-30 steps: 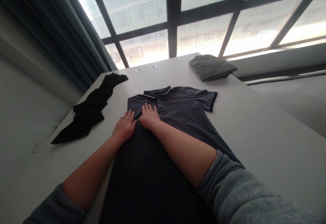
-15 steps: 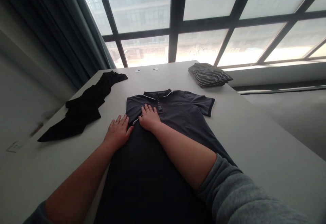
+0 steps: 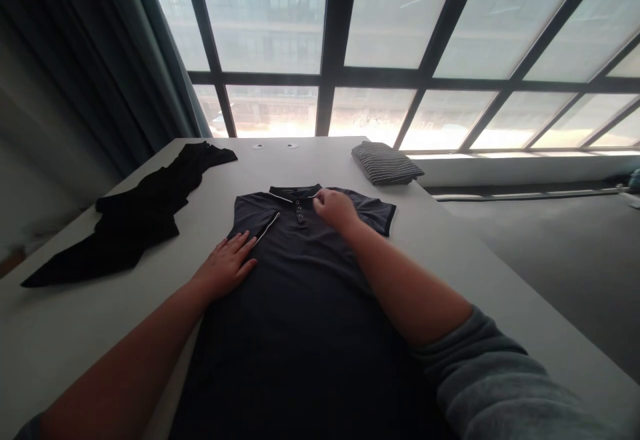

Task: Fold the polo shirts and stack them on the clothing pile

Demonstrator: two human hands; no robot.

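A dark polo shirt (image 3: 295,293) lies spread front up, its collar toward the window. Its left-hand sleeve is folded inward over the chest, with a white-trimmed cuff edge. My left hand (image 3: 227,267) rests flat on the shirt's left side by that cuff, fingers stretched out. At the right side of the collar, my right hand (image 3: 335,207) has its fingers curled in on the fabric, covering part of the collar's white trim. The fingertips are partly hidden. The right-hand sleeve (image 3: 377,213) stays stretched outward.
A rumpled black garment (image 3: 145,217) lies along the left side of the white table (image 3: 450,280). A folded striped garment (image 3: 387,163) sits at the far right corner. Two small round fittings are at the far edge. Beyond stand a curtain (image 3: 115,60) and large windows.
My right hand has left the folded sleeve, moved right to the collar and curled its fingers. My left hand stays on the shirt's left side. The view has tilted and shifted slightly.
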